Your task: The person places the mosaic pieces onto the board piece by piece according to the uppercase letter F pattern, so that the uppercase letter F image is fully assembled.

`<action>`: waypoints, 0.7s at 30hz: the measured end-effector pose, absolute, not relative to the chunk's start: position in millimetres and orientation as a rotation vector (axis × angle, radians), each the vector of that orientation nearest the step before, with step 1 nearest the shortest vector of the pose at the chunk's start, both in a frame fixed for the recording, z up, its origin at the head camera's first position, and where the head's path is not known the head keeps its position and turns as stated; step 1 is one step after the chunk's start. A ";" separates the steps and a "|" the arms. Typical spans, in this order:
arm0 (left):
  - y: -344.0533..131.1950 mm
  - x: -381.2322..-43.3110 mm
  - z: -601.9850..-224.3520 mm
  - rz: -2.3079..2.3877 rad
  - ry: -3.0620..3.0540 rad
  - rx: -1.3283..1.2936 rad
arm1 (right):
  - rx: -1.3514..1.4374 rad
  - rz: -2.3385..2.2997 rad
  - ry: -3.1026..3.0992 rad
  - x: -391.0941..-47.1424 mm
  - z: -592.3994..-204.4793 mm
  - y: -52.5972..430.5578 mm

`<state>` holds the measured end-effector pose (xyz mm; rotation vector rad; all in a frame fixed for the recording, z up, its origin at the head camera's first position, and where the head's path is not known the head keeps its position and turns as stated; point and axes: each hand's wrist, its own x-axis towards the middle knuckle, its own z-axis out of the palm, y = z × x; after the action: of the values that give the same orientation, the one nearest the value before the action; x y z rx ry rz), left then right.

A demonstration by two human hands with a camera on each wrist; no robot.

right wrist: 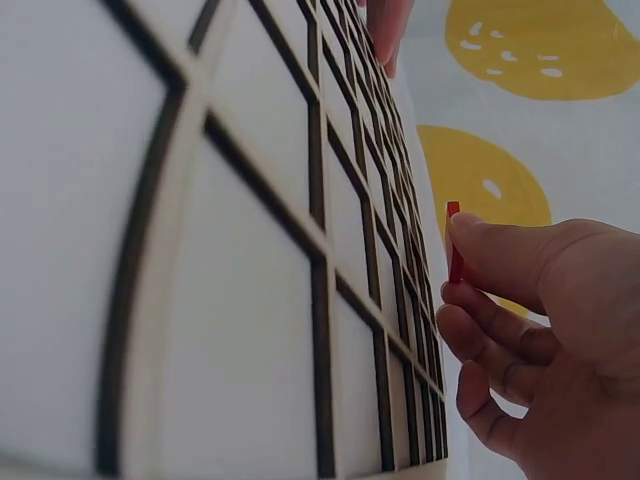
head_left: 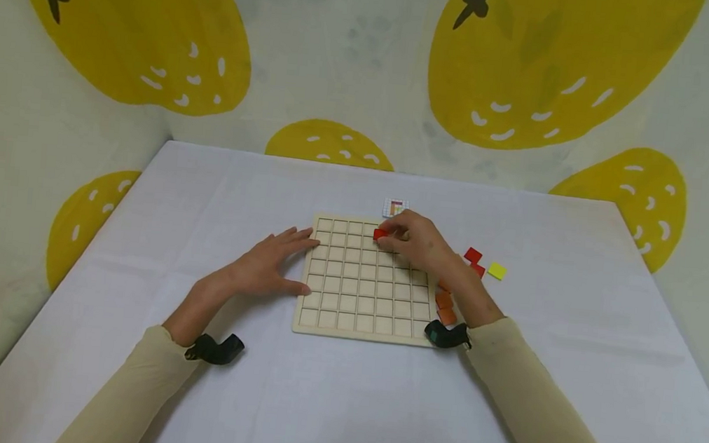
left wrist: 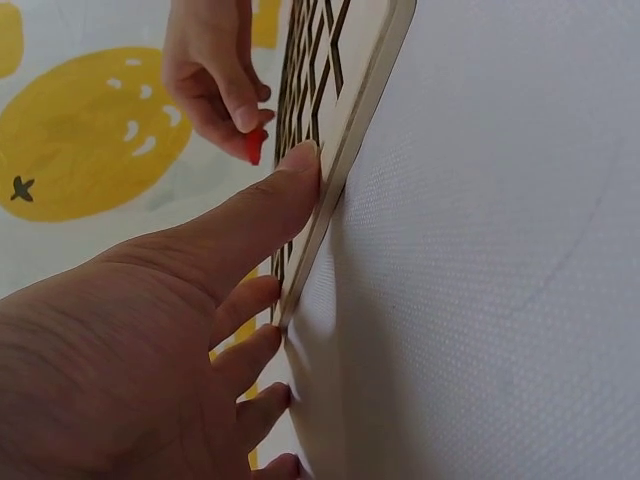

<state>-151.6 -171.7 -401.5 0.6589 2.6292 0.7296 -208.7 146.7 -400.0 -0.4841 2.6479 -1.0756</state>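
A light wooden grid board [head_left: 345, 325] lies on the table, its square cells showing no tiles where I can see them. My right hand [head_left: 417, 242] pinches a red square tile [head_left: 380, 234] between thumb and fingers, over the far rows of the board. In the right wrist view that tile [right wrist: 455, 243] is held nearly edge-on, a little off the grid. My left hand [head_left: 265, 264] rests at the board's left edge with fingers spread. Seen from the left wrist, its thumb [left wrist: 290, 175] touches the board's rim. The right hand and forearm hide part of the board's right side.
Right of the board lie loose red tiles [head_left: 473, 255], a yellow tile [head_left: 497, 270] and orange tiles [head_left: 445, 315], some partly behind the right forearm. A small patterned card [head_left: 395, 205] lies beyond the far edge. The white-covered table [head_left: 251, 395] meets a wall behind.
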 end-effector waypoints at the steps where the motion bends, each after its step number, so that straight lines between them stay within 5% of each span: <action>1: -171.9 -151.5 -401.5 0.729 2.627 0.658 | -0.489 -1.078 2.644 -208.5 -400.0 145.1; 21: -172.0 -151.5 -402.3 0.725 2.619 0.653 | -0.571 -1.033 2.646 -208.4 -401.7 116.1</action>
<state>-151.5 -172.0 -402.3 0.6526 2.6193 0.7250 -208.4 116.1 -401.7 -0.5705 2.6457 -1.0333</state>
